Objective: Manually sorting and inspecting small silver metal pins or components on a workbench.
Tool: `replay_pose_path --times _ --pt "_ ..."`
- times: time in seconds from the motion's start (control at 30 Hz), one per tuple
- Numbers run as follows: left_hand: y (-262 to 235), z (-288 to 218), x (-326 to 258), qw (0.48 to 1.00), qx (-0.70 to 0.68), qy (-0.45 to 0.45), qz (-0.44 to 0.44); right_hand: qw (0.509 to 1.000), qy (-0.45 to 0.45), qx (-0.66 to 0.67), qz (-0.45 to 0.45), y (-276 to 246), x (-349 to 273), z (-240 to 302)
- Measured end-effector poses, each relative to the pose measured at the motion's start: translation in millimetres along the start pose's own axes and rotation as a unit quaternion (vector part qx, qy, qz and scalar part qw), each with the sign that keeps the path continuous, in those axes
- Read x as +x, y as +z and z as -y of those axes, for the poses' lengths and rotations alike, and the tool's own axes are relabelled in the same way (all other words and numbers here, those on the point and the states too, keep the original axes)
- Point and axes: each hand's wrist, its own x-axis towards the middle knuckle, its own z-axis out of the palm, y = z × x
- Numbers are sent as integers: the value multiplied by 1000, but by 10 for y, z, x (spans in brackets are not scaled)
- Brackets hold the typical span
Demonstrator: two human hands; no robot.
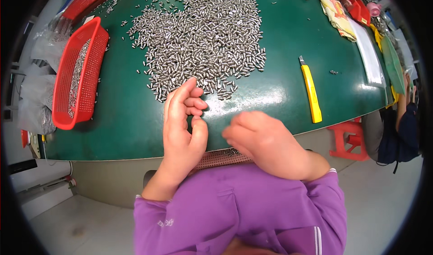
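A wide pile of small silver metal pieces (198,43), short and rounded with tapered ends, covers the middle of the green table (288,34). At its near edge is my left hand (182,124), on its side. Its index finger is stretched, the others are loosely bent, and the thumb stands apart; I see nothing held in it. To its right, over the table's front edge, hovers my right hand (266,142), back up. Its fingers are curled and pressed together, with slightly blurred tips. Whatever they may hold is hidden.
A red plastic basket (92,85) with more metal pieces stands at left. A yellow utility knife (311,95) lies at right, blade exposed. Below the table edge, a pinkish perforated tray (221,159) shows before me. A red stool (349,140) and another person (401,133) are at right.
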Motion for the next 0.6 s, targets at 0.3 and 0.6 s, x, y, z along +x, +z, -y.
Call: replay_pose_path --times 0.3,0.6 --pt "144 -133 101 977 188 80 57 989 28 -22 -141 -50 136 -171" --pt "163 -93 128 981 168 74 62 991 8 -21 -130 66 233 -257"
